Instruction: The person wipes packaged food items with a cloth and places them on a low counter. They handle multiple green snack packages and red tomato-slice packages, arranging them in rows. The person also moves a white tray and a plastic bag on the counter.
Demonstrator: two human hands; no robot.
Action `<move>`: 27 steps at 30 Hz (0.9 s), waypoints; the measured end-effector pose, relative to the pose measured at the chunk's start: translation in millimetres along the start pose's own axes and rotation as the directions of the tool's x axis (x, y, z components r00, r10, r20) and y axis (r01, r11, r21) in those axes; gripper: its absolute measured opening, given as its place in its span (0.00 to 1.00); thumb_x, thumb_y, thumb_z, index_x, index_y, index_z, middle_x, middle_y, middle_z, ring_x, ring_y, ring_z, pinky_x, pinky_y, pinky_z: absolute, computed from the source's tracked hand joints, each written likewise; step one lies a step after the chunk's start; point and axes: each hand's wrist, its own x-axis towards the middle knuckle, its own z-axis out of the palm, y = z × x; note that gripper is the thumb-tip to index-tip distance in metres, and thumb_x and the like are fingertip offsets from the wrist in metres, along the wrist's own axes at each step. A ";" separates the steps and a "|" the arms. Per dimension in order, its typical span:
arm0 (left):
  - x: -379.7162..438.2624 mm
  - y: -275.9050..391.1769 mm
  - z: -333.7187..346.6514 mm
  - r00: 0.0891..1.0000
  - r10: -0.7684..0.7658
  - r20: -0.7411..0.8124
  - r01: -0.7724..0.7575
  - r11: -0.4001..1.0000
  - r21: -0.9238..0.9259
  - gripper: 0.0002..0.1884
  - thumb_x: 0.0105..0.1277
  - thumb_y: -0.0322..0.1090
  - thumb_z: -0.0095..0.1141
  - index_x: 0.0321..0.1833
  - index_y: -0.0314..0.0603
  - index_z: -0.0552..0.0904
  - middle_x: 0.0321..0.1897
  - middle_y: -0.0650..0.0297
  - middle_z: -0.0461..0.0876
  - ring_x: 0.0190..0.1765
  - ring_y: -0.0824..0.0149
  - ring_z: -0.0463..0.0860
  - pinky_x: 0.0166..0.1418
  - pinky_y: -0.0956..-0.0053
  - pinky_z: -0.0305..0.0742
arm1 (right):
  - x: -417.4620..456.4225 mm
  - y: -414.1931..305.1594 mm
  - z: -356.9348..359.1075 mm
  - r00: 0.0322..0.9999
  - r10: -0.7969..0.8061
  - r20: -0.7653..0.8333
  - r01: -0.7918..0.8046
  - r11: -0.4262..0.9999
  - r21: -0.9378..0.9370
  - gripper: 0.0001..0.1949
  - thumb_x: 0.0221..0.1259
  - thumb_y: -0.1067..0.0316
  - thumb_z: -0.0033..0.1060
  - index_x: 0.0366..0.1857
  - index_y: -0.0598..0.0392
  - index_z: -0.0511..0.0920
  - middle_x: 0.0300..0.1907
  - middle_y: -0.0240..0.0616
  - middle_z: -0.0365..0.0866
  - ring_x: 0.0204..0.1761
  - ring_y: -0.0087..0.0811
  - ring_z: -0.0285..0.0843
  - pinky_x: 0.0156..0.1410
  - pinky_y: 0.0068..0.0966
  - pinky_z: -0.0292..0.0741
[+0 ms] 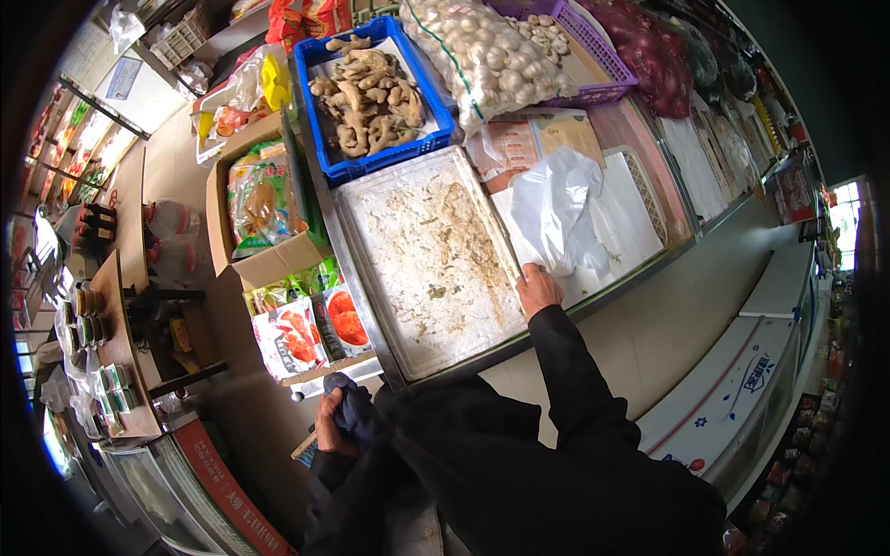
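A shallow white tray (434,264), soiled with brown dirt and bits of skin, lies before me on the stand. My right hand (539,288) is at its right edge, near the front corner, with the fingers curled over the rim. Down at the left, below the tray, my left hand (330,424) holds a bunched dark cloth (351,410). A blue plastic crate (323,156) of ginger (365,94) stands beyond the tray. To the tray's right, a crumpled white plastic bag (556,208) rests on a white sheet.
A net sack of garlic (480,59), a purple crate (605,90) and a red net sack (646,55) stand at the back. On the left are a cardboard box (278,257) of packets and shelves. A white chest freezer (723,389) stands at the right.
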 end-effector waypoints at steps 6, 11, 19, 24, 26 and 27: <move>10.1 -4.6 19.5 0.999 0.012 0.050 -0.019 0.992 0.125 0.24 0.71 0.48 0.59 0.58 0.31 0.78 0.46 0.47 0.87 0.45 0.54 0.88 0.49 0.58 0.86 | -15.0 -3.0 8.4 0.991 0.037 0.127 -0.029 0.998 -0.061 0.14 0.67 0.56 0.63 0.47 0.54 0.79 0.54 0.44 0.81 0.56 0.51 0.82 0.56 0.53 0.78; 12.7 -9.5 16.5 0.998 0.028 0.055 -0.035 0.991 0.132 0.25 0.71 0.48 0.59 0.58 0.33 0.78 0.46 0.47 0.87 0.44 0.53 0.88 0.48 0.57 0.86 | -7.6 12.0 33.0 0.998 0.048 0.048 -0.046 0.998 -0.033 0.13 0.65 0.57 0.64 0.46 0.53 0.78 0.54 0.43 0.80 0.57 0.49 0.81 0.56 0.54 0.78; 3.8 -21.9 6.9 1.000 0.007 0.009 -0.007 1.000 0.007 0.24 0.72 0.49 0.57 0.58 0.34 0.78 0.47 0.48 0.87 0.44 0.52 0.88 0.49 0.56 0.86 | 21.7 51.4 43.5 1.000 -0.027 0.006 0.019 0.844 0.536 0.13 0.54 0.60 0.73 0.34 0.58 0.81 0.28 0.40 0.85 0.37 0.38 0.86 0.45 0.35 0.80; 8.2 -24.3 8.5 1.000 0.010 0.011 -0.010 1.000 0.015 0.22 0.73 0.47 0.56 0.58 0.34 0.77 0.47 0.48 0.86 0.45 0.53 0.87 0.49 0.56 0.86 | 35.7 73.8 58.8 0.978 -0.041 0.204 -0.104 0.752 0.651 0.24 0.58 0.53 0.76 0.49 0.61 0.79 0.42 0.40 0.88 0.46 0.31 0.84 0.52 0.31 0.79; 4.1 -27.6 3.3 1.000 0.027 0.005 -0.027 1.000 0.007 0.22 0.73 0.47 0.56 0.59 0.34 0.77 0.47 0.48 0.86 0.45 0.53 0.87 0.50 0.56 0.86 | 30.1 41.8 21.4 0.896 -0.036 0.442 -0.255 0.774 0.579 0.34 0.60 0.49 0.75 0.63 0.64 0.75 0.52 0.44 0.87 0.57 0.32 0.83 0.61 0.30 0.77; 3.8 -28.2 2.7 1.000 0.030 0.009 -0.030 0.999 0.011 0.22 0.73 0.47 0.56 0.59 0.34 0.77 0.47 0.48 0.86 0.45 0.53 0.87 0.49 0.57 0.86 | 23.7 33.9 14.7 0.904 -0.021 0.426 -0.279 0.726 0.628 0.39 0.61 0.47 0.75 0.67 0.66 0.71 0.57 0.46 0.84 0.61 0.33 0.80 0.65 0.29 0.74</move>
